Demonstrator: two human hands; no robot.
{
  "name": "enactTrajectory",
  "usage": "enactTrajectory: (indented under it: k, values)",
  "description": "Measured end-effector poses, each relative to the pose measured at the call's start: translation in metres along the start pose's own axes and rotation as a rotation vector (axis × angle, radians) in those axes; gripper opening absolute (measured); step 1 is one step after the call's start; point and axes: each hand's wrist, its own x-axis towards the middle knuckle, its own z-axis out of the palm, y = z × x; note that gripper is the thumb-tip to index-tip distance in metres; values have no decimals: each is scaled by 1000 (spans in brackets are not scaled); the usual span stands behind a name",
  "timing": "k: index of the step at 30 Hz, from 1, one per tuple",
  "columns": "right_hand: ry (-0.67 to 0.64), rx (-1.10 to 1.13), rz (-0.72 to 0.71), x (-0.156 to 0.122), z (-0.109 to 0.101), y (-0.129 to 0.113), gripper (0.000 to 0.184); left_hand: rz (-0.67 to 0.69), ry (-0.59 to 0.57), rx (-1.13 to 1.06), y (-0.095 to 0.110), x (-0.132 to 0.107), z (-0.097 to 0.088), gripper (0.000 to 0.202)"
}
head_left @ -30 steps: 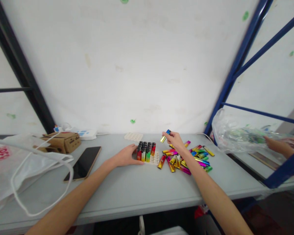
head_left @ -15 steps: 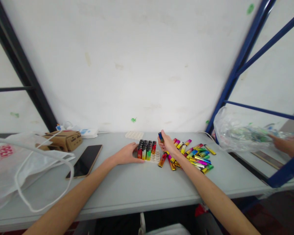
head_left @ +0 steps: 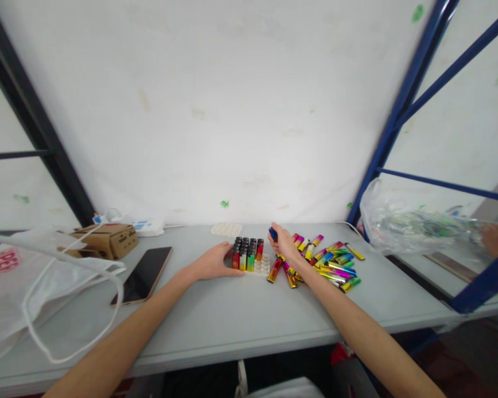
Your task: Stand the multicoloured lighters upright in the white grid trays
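A white tray (head_left: pixel 263 269) on the grey table (head_left: pixel 232 315) holds several upright lighters (head_left: pixel 247 254) with black tops. My left hand (head_left: pixel 213 261) rests flat against the tray's left side, fingers extended. My right hand (head_left: pixel 283 245) pinches one lighter with a blue end (head_left: pixel 273 234) just above the tray's right edge. A pile of shiny multicoloured lighters (head_left: pixel 323 260) lies on the table right of that hand.
A black phone (head_left: pixel 143 273), a cardboard box (head_left: pixel 108 239) and a white plastic bag (head_left: pixel 33 287) lie on the left. A second empty tray (head_left: pixel 226 229) sits at the back. Blue shelf bars (head_left: pixel 402 110) and a clear bag (head_left: pixel 415 224) stand right, where another person's hand (head_left: pixel 496 236) shows.
My right hand carried the lighter from over the pile leftward and down to the tray's right edge. My left hand stayed against the tray.
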Motion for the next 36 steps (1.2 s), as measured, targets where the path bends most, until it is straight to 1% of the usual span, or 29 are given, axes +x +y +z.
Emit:
enactTrajectory:
  k: [3,5,8,11,13,14,18,20,25,31,34,36]
  values:
    - [-29,-40,-68,0,-2,-1,58,-12,-3,1,0,0,0,66]
    - [-41,-92,-157,-2,-4,-5,57,-14,-2,0,0,0,0,67]
    - [-50,-251,-306,-6,-7,-15,47,-15,-2,4,0,1,0,67]
    - [-19,-428,-437,-10,-12,-24,41,-2,-4,1,-1,0,1,67]
    - [-9,-521,-503,-12,-15,-28,38,13,-3,-9,-1,0,1,67]
    - [-31,-557,-515,-13,-17,-29,38,17,-3,-13,-1,0,1,67]
    - [-253,-650,-455,-15,-22,-28,38,-4,-4,1,-1,0,1,66]
    - [-307,-690,-421,-15,-22,-26,35,-8,-1,6,0,0,0,65]
    - [-298,-734,-374,-16,-19,-27,30,-10,-3,18,0,0,1,64]
    - [-393,-741,-345,-18,-20,-31,33,9,2,-4,-1,0,1,67]
    - [-329,-916,-341,-16,-18,-27,41,8,3,0,0,0,0,66]
    - [-309,-1034,-321,-14,-18,-25,48,8,4,7,0,0,0,66]
